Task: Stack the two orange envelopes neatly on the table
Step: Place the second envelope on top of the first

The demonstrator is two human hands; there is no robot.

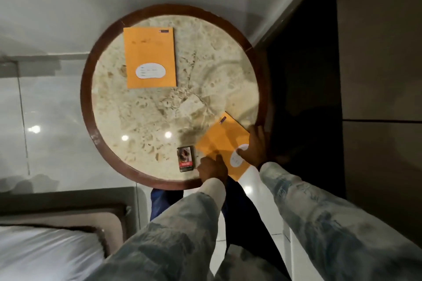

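Both my hands, left hand (212, 167) and right hand (254, 146), pinch the tilted orange paper envelope (222, 141) overhanging the round stone-topped desk's (146, 109) near-right edge, the flat orange envelope (149, 57) lying well apart toward the far-left edge.

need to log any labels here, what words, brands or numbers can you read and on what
Nothing can be read.
Far envelope: white label with handwritten lines and a small corner logo, both blurred.
Near envelope: small corner logo and a white label partly under the right hand, both unreadable.
Small dark box: picture and red band, print too small.
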